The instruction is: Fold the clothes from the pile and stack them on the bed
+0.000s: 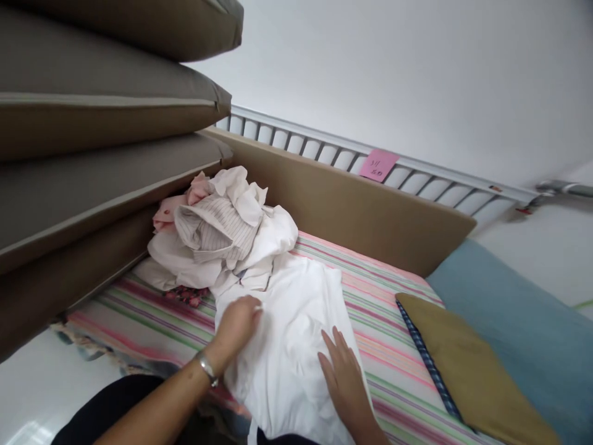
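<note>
A white garment (301, 296), soft and partly rumpled, lies spread over the striped bedding in front of me. My left hand (241, 320), with a metal bracelet at the wrist, is closed at the garment's left side, and a bit of white cloth shows at its fingertips. On the right part of the same cloth rests my right hand (341, 369), fingers stretched and apart. Just beyond the garment's far left end sits a heap of crumpled clothes (217, 225), in white, pink and a thin-striped fabric. The garment's near end runs down toward my lap.
Thick grey-brown cushions (106, 117) are stacked at the left. A brown board (361, 216) stands along the back before a white radiator (319, 145) with a pink note (378, 165). At right, a folded khaki cloth (467, 364) lies by a blue surface (523, 321).
</note>
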The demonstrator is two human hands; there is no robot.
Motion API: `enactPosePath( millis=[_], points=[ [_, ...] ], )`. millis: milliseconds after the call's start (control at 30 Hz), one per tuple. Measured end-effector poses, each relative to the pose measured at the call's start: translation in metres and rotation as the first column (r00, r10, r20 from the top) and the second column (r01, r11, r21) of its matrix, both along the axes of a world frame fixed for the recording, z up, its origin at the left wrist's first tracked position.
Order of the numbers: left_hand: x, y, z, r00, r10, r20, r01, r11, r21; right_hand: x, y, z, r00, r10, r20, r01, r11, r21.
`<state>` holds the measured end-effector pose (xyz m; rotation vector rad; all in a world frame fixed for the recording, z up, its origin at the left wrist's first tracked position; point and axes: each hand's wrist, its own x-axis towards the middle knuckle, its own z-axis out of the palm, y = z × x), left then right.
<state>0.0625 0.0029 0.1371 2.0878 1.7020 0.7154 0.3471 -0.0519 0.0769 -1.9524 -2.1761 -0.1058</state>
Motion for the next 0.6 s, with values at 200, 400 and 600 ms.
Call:
enactPosePath(
  millis=[200, 400, 600],
  points=[
    [-0.073, 0.017, -0.004, 0.912, 0.302, -0.277, -0.377, 0.883, -0.280, -0.043, 0.004, -0.011, 0.994, 0.109, 0.013, -0.105, 0.978, -0.178],
    [-0.061, 0.011, -0.025, 0.953, 0.271, -0.137, -0.302, 0.894, -0.330, -0.046, 0.023, 0.024, 0.994, 0.070, -0.079, -0.092, 0.940, -0.328],
    [-0.053, 0.018, -0.037, 0.961, 0.270, -0.060, -0.272, 0.882, -0.386, -0.082, 0.129, 0.063, 0.947, -0.129, -0.294, 0.031, 0.949, -0.315]
  ],
)
